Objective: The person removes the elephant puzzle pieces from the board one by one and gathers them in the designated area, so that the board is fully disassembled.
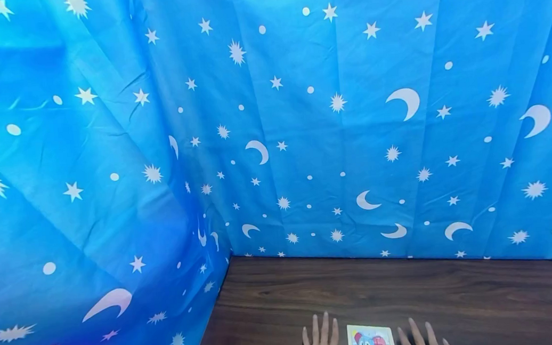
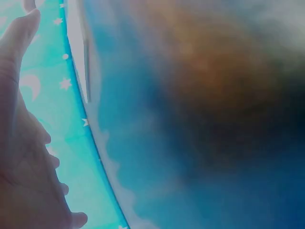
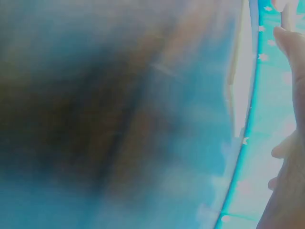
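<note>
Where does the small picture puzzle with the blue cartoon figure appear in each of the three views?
Head view: the picture puzzle lies on the wooden table at the bottom edge, between the left hand and the right hand.
Left wrist view: too blurred to tell; a pale edge near the hand may be it.
Right wrist view: equally blurred; not identifiable.
Shared landmark: the blue cloth with white stars.

I see a dark wood-grain counter (image 1: pixel 409 297) ahead of me, walled at the back and left by a creased blue cloth (image 1: pixel 273 130) printed with white stars and moons.
</note>
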{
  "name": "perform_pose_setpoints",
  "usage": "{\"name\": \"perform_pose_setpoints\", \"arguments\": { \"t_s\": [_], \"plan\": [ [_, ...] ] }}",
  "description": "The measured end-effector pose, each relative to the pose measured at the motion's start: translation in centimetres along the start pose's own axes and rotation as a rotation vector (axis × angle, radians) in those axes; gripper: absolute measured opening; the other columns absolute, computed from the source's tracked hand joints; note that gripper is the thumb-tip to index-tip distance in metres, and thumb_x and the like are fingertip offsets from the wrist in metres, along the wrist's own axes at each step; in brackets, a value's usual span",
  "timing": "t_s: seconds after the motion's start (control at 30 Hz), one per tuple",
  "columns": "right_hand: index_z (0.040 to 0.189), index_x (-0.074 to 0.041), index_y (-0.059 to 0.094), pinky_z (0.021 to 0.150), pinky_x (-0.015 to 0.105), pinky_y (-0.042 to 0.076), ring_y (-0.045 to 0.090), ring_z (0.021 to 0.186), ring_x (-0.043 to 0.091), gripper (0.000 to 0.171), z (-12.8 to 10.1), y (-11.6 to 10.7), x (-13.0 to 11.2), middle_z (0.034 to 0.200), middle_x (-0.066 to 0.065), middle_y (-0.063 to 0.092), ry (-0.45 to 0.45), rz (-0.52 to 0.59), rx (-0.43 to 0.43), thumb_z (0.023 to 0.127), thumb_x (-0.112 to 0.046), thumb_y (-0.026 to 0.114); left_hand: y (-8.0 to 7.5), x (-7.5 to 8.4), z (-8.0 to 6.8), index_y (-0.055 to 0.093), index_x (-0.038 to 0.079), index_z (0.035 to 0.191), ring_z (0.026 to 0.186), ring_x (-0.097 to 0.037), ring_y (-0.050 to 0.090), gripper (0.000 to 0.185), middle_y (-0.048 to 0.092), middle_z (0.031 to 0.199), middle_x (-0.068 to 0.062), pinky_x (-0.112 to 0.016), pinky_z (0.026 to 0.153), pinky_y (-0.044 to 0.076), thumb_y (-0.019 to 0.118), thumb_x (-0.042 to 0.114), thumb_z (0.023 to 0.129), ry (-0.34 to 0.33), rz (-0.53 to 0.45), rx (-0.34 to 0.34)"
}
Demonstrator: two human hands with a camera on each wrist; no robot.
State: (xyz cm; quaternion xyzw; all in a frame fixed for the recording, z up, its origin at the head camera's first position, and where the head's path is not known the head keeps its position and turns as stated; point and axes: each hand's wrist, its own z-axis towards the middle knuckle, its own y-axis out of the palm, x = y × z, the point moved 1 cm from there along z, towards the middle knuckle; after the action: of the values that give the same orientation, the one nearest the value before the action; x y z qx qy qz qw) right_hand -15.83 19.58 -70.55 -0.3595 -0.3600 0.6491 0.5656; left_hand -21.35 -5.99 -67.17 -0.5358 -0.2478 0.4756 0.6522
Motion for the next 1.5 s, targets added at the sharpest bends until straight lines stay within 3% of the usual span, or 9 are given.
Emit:
{"name": "perform_pose_setpoints", "arguments": {
  "t_s": [0.13, 0.27, 0.4, 0.5, 0.7, 1.03, 1.23, 1.4, 1.5],
  "plan": [
    [0.122, -0.016, 0.058, 0.095, 0.069, 0.008, 0.000, 0.135, 0.046, 0.111, 1.4, -1.9, -1.2, 0.154, 0.011, -0.011, 0.068, 0.041, -0.099, 0.048, -0.095, 0.036, -0.8, -0.1, 1.0, 0.024, 0.026, 0.146, 0.132, -0.030, 0.028, 0.104, 0.022, 0.149, -0.002, -0.056, 0.092, 0.035, 0.018, 0.090, 0.064, -0.001, -0.048, -0.122],
    [0.119, -0.013, 0.060, 0.083, 0.072, 0.022, 0.031, 0.119, 0.050, 0.110, 3.6, -3.0, -1.1, 0.132, 0.018, 0.042, 0.123, 0.122, -0.262, 0.047, -0.094, 0.040, -1.4, -0.3, 2.4, 0.022, 0.037, 0.146, 0.133, -0.033, 0.027, 0.101, 0.022, 0.150, 0.002, -0.061, 0.093, 0.032, 0.035, 0.089, 0.060, 0.007, -0.164, -0.269],
    [0.124, -0.013, 0.056, 0.082, 0.075, 0.020, 0.028, 0.119, 0.055, 0.105, 5.4, -3.8, -0.9, 0.132, 0.021, 0.041, 0.184, 0.215, -0.571, 0.053, -0.089, 0.045, -1.5, -0.3, 3.2, 0.020, 0.046, 0.143, 0.127, -0.034, 0.037, 0.090, 0.028, 0.148, 0.006, -0.062, 0.088, 0.034, 0.047, 0.082, 0.064, 0.021, -0.312, -0.421],
    [0.126, -0.014, 0.054, 0.082, 0.076, 0.018, 0.024, 0.120, 0.056, 0.086, 6.5, -3.9, -0.8, 0.132, 0.023, 0.039, 0.201, 0.302, -0.662, 0.067, -0.076, 0.053, -1.4, -0.1, 3.7, 0.021, 0.047, 0.142, 0.123, -0.033, 0.041, 0.082, 0.030, 0.146, 0.006, -0.061, 0.085, 0.038, 0.049, 0.075, 0.071, 0.030, -0.404, -0.498],
    [0.121, -0.013, 0.057, 0.079, 0.076, 0.017, 0.022, 0.119, 0.057, 0.058, 7.7, -3.9, -0.5, 0.128, 0.025, 0.040, 0.199, 0.400, -0.680, 0.079, -0.052, 0.064, -1.3, 0.6, 4.0, 0.030, 0.047, 0.140, 0.122, -0.034, 0.041, 0.075, 0.033, 0.144, 0.007, -0.058, 0.082, 0.041, 0.056, 0.065, 0.072, 0.043, -0.436, -0.518],
    [0.114, -0.011, 0.062, 0.076, 0.075, 0.021, 0.030, 0.114, 0.053, 0.048, 7.8, -3.5, -0.5, 0.120, 0.021, 0.048, 0.169, 0.406, -0.661, 0.077, -0.042, 0.070, -1.0, 1.7, 2.5, 0.034, 0.048, 0.137, 0.123, -0.037, 0.039, 0.062, 0.038, 0.139, 0.005, -0.061, 0.081, 0.040, 0.054, 0.057, 0.079, 0.055, -0.400, -0.500],
    [0.110, -0.014, 0.064, 0.075, 0.073, 0.022, 0.033, 0.111, 0.050, 0.040, 7.6, -3.2, -0.7, 0.113, 0.015, 0.051, 0.162, 0.397, -0.627, 0.077, -0.035, 0.072, -0.9, 2.2, 2.4, 0.032, 0.051, 0.137, 0.121, -0.035, 0.040, 0.060, 0.036, 0.138, 0.006, -0.058, 0.082, 0.041, 0.055, 0.053, 0.082, 0.083, -0.288, -0.491],
    [0.105, -0.015, 0.064, 0.073, 0.070, 0.026, 0.035, 0.109, 0.050, 0.034, 7.4, -3.3, -0.9, 0.109, 0.013, 0.052, 0.148, 0.398, -0.574, 0.075, -0.028, 0.074, -2.1, 2.3, 2.1, 0.032, 0.051, 0.137, 0.127, -0.038, 0.035, 0.062, 0.034, 0.142, 0.003, -0.062, 0.088, 0.036, 0.059, 0.049, 0.081, 0.030, -0.370, -0.570],
    [0.102, -0.017, 0.064, 0.072, 0.069, 0.029, 0.037, 0.107, 0.050, 0.032, 7.5, -3.4, -0.9, 0.107, 0.013, 0.052, 0.149, 0.390, -0.568, 0.074, -0.028, 0.075, -2.7, 2.8, 2.6, 0.033, 0.054, 0.135, 0.127, -0.036, 0.036, 0.062, 0.034, 0.141, 0.004, -0.058, 0.091, 0.035, 0.062, 0.049, 0.080, 0.007, -0.319, -0.586]
  ]
}}
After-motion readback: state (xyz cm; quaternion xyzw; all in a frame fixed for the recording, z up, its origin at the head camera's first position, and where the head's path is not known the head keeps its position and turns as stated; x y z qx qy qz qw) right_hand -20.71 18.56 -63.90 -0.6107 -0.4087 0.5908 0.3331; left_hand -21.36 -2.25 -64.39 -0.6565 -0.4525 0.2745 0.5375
